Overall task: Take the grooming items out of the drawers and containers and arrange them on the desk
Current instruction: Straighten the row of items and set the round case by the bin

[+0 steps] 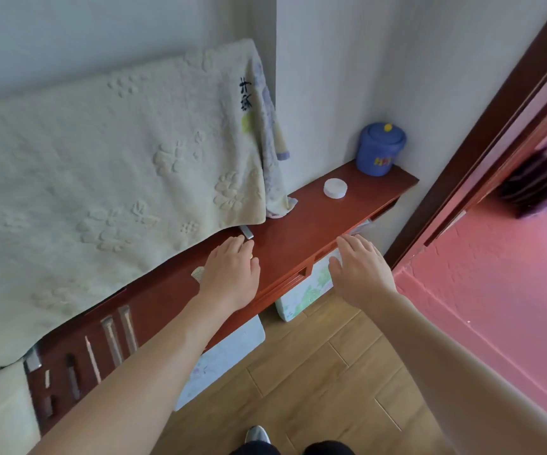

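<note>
Desk (301, 221) — red-brown wood. Grooming tools (114, 336): slim, metal-grey, laid side by side on its left end, just below the cream towel (101, 159). Left hand (231, 274) palm-down over the desk, fingertips by a grey metal piece (247, 232) — grasp cannot be told. Right hand (359, 274) at the front edge, fingers straight, released.

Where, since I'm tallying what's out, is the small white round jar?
In the head view, the white round jar sits on the desk toward its right end, in front of the blue lidded pot and beyond the right hand.
</note>
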`<state>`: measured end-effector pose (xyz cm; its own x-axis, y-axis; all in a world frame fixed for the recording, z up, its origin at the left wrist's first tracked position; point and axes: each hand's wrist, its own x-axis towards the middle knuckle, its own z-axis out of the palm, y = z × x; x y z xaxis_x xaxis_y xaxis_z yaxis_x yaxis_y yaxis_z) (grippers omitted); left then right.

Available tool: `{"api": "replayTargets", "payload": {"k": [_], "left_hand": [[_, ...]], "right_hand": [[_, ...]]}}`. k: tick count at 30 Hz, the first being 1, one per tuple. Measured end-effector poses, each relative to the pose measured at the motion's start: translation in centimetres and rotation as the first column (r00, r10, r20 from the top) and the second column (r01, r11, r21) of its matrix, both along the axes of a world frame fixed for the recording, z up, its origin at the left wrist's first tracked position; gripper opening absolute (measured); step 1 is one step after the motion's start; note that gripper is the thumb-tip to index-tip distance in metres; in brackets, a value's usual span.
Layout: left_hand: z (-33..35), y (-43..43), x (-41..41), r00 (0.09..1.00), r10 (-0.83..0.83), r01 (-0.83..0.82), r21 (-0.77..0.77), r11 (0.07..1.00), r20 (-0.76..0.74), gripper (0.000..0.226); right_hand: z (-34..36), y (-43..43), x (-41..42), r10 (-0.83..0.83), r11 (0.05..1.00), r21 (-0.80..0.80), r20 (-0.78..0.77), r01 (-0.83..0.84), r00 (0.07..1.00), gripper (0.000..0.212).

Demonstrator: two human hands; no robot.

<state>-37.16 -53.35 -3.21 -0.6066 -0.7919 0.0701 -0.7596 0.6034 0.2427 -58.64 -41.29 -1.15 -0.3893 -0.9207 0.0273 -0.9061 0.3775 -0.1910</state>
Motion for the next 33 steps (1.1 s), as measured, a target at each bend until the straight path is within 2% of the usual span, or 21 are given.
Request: {"api": "replayTargets", "payload": {"k": [7, 11, 21, 26, 33], "left_hand": [[0.6, -2.8, -7.3, 0.995, -0.095, 0.095, 0.004, 0.995, 0.025, 0.046], [0.4, -3.5, -12.2, 0.990, -0.138, 0.138, 0.006, 0.990, 0.036, 0.046], [-0.4, -4.2, -23.4, 0.997, -0.011, 0.010, 0.023, 1.000, 0.071, 0.049], [-0.5, -6.4, -26.2, 0.997, 0.041, -0.045, 0.054, 0.998, 0.064, 0.050], [-1.3, -12.4, -29.6, 0.996, 0.051, -0.052, 0.008, 0.999, 0.074, 0.045]], "right_hand": [[-0.1, -0.8, -5.6, -0.101, 0.995, -0.016, 0.009, 0.101, 0.995, 0.055], [-0.6, -1.2, -10.1, -0.095, 0.996, -0.003, 0.005, 0.095, 0.995, 0.052], [-0.7, -4.1, -22.5, 0.004, 1.000, 0.005, -0.016, -0.004, 1.000, 0.021], [-0.8, -7.8, -25.8, 0.087, 0.996, 0.020, -0.003, -0.087, 0.996, 0.031], [-1.3, -14.7, -28.9, 0.130, 0.991, 0.043, -0.008, -0.130, 0.991, 0.036]]}}
